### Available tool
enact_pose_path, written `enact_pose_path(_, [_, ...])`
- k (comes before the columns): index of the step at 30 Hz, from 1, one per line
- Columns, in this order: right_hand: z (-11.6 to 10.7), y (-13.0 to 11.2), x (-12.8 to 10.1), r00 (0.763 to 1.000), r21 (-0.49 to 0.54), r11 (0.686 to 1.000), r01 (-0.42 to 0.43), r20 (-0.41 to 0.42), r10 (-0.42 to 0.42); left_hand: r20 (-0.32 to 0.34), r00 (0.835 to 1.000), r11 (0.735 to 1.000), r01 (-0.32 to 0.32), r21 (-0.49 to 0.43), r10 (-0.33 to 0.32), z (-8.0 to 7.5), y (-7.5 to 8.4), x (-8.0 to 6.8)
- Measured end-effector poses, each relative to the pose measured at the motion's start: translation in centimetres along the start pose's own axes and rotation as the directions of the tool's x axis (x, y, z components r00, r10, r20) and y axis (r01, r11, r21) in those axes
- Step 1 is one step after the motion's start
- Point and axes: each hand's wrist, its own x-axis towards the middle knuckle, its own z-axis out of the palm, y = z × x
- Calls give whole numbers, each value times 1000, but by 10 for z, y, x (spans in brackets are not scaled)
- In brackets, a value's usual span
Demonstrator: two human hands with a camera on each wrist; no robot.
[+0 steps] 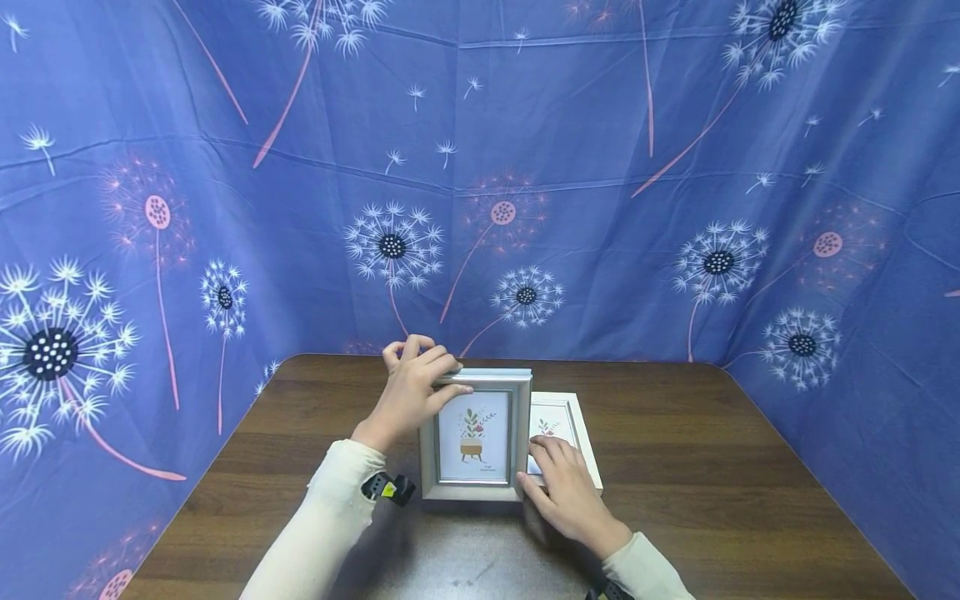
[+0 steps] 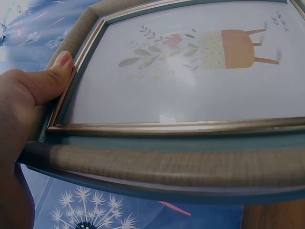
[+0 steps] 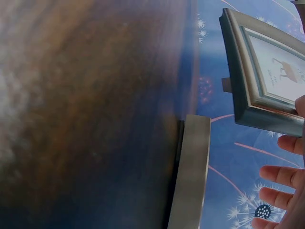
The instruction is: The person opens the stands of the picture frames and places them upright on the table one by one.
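Left of centre in the head view, the left hand (image 1: pixel 408 390) has its grip clamped on the top left corner of the grey frame (image 1: pixel 476 436), fingers curled over the top edge, thumb pressed on the front moulding (left wrist view shows the thumb (image 2: pixel 50 81) flat against the inner metallic lip). The frame stands upright on its bottom edge, lower centre of the picture, on the dark wood counter (image 1: pixel 712 467). Risk, as I judge it: it's held by one corner only, so if the thumb slides on the smooth lip the frame could tip fwd or back and slap down, poss. cracking the glazing; its base could also skid on the slick wood-grain top. Frame is rectangular, w/ matte woven-look grey border, shiny inner trim, glossy front over a print of a plant on a stool. Just right of it, the white frame (image 1: pixel 577 433) lies flat, touching or nearly so; the right hand (image 1: pixel 562 487) rests on its near left corner w/ fingers straight, grip apart, nothing clasped. A falling grey frame could hit those fingers or the white one. Blue dandelion cloth (image 1: pixel 675 167) behind, soft, creased.
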Motion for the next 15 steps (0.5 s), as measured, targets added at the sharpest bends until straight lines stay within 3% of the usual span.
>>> enact_pose_path(15, [2, 1, -2, 1000, -6, 1000, 4, -2, -4, 0, 1000, 1000, 1, 3, -1, 2, 0, 0])
